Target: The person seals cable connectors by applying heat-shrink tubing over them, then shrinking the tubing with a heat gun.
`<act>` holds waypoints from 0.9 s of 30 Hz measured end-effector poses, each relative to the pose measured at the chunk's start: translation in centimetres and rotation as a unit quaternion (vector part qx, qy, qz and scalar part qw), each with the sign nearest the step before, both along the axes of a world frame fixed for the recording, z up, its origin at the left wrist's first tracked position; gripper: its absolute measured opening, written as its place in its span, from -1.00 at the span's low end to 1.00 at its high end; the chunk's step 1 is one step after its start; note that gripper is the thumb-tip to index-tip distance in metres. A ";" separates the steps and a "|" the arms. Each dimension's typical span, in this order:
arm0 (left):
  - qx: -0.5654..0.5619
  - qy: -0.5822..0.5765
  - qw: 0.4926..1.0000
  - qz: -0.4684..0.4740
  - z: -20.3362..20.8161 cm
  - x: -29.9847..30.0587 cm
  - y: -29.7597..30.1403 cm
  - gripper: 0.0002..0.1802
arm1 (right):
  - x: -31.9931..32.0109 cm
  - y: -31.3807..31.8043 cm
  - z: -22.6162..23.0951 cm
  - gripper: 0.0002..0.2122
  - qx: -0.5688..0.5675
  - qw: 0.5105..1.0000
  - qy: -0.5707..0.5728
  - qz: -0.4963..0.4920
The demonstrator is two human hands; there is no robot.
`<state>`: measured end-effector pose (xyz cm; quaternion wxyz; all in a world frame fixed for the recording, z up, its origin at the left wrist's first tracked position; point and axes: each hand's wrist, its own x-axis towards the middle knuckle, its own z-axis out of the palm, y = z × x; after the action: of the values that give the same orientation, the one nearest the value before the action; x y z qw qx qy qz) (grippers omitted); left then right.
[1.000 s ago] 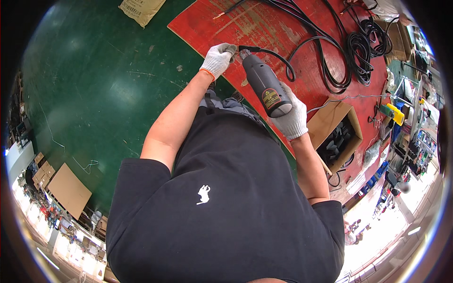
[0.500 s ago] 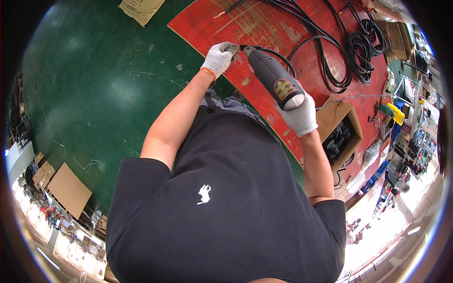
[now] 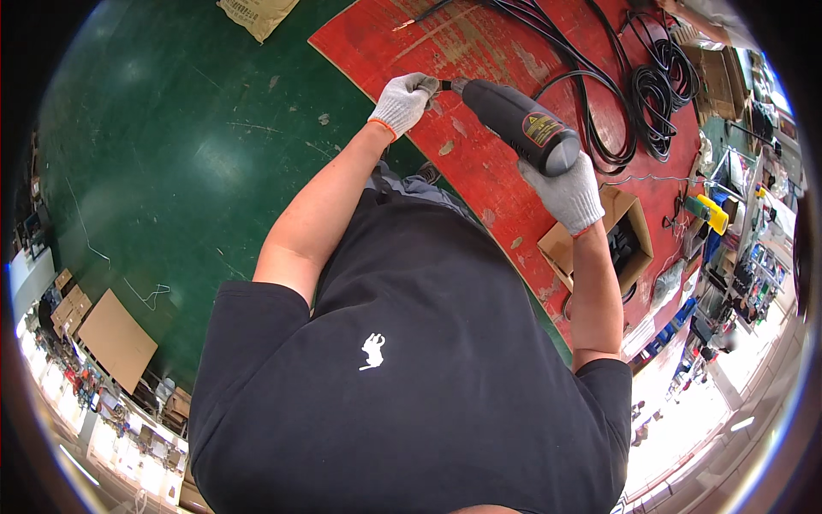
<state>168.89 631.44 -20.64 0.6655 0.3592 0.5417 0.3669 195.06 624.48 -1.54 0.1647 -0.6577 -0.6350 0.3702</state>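
Observation:
My right hand (image 3: 572,195), in a white knitted glove, is wrapped round the grip of a dark grey heat gun (image 3: 505,113). The gun lies tilted over the red tabletop, its rear end toward me and its nozzle pointing to my left hand. My left hand (image 3: 404,101), gloved too, is pinched by the table edge. From its fingers a short black cable end (image 3: 445,85) sticks out, right at the nozzle tip. Whether nozzle and cable touch, I cannot tell. The gun hides where the cable runs on.
The red worn table (image 3: 462,158) carries black cables (image 3: 655,94) in coils and a stripped cable end (image 3: 407,24) at the far side. An open cardboard box (image 3: 634,274) with dark parts stands beside my right forearm. Another person's arm (image 3: 706,19) shows at the far right.
My right hand has swung the heat gun to the right, so it lies flatter, with its nozzle still by the cable end. My left hand has barely moved.

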 end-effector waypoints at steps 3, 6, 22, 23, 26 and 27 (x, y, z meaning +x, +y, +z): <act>0.004 0.012 1.000 -0.014 0.1 -0.1 0.1 -0.67 | 0.3 1.0 0.7 -0.63 0.015 0.999 -0.018 0.041; 0.006 0.020 0.999 -0.025 0.0 -0.2 0.2 -0.67 | 0.4 3.0 2.1 -0.63 0.024 0.992 -0.074 0.096; 0.037 0.047 0.997 -0.046 -0.4 0.0 0.6 -0.69 | 0.1 9.1 5.4 -0.72 -0.049 0.987 -0.044 0.147; 0.037 0.047 0.997 -0.046 -0.5 0.0 0.5 -0.69 | 0.1 9.2 5.3 -0.71 -0.049 0.987 -0.046 0.148; 0.042 0.032 0.998 -0.046 -0.4 0.2 0.5 -0.70 | 0.3 9.5 5.1 -0.70 -0.048 0.985 -0.054 0.155; 0.043 0.030 0.998 -0.045 -0.3 0.2 0.5 -0.70 | 0.4 9.6 5.0 -0.69 -0.048 0.984 -0.058 0.163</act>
<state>169.06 631.93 -20.95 0.6485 0.4223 0.5287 0.3487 195.45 634.03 3.44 0.0337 -0.5730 -0.7237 0.3831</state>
